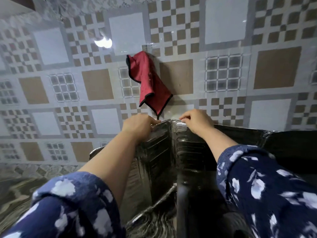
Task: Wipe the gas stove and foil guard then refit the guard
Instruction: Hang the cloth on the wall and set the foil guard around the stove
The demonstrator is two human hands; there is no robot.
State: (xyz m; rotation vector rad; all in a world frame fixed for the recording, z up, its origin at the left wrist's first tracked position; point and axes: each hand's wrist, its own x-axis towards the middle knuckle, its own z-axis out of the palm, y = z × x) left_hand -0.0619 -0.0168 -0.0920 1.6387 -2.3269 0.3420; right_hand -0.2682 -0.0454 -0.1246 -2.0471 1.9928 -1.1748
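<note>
The foil guard (161,152) stands upright in front of the tiled wall, its ribbed silver panels folded at a corner in the middle of the view. My left hand (139,125) grips the top edge of the left panel. My right hand (197,121) grips the top edge of the right panel just past the fold. Below, the dark stove top (197,203) with a blurred pan support shows between my arms. A red cloth (151,81) with black trim hangs on the wall above the guard, touched by neither hand.
The patterned tile wall (85,83) fills the background, with a light glare on it at upper left. A marbled counter surface (20,189) lies at lower left. The guard's right panel (257,134) runs off to the right along the wall.
</note>
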